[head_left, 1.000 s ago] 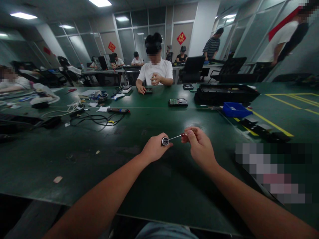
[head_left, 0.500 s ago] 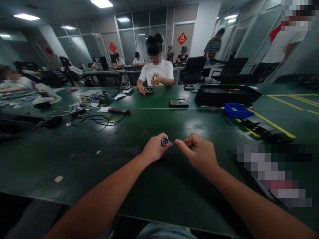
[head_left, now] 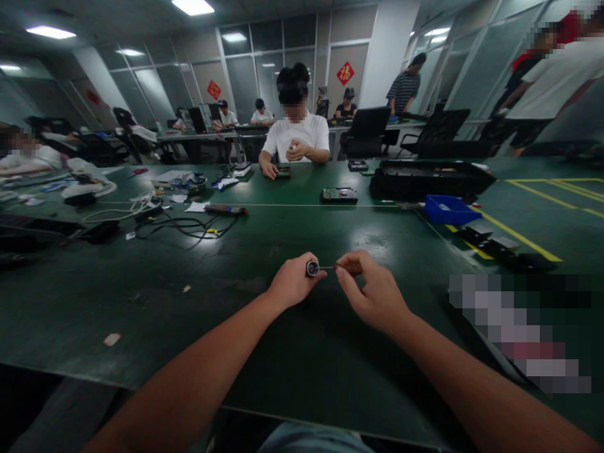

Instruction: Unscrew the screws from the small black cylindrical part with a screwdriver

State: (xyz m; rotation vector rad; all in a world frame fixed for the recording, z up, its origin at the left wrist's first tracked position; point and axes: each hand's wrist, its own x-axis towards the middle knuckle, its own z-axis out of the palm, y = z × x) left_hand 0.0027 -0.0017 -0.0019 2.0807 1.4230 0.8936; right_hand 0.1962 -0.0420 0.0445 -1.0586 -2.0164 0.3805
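Note:
My left hand (head_left: 291, 282) is closed around a short dark cylinder with a silver-rimmed round end (head_left: 312, 268); the fingers hide most of its body. That end faces me. My right hand (head_left: 380, 290) grips a screwdriver (head_left: 352, 268) by its reddish-brown handle, thumb and fingers pinching it near the shaft. The thin metal shaft lies almost level and points left to the cylinder's rim. Whether its tip touches the inside or only the edge, I cannot tell. Both hands are held above the green table (head_left: 264, 340).
Beyond my hands lies a hard drive (head_left: 339, 195). A black tray (head_left: 431, 179), a blue bin (head_left: 450, 209) and small black blocks (head_left: 500, 246) sit to the right. Cables (head_left: 174, 229) and tools are at left. A co-worker (head_left: 296, 135) sits opposite; a blurred patch covers the lower right.
My right hand has dropped slightly and brought the screwdriver from a slant to nearly level; its thumb has since lifted back a little. My left hand and the cylinder stay almost still.

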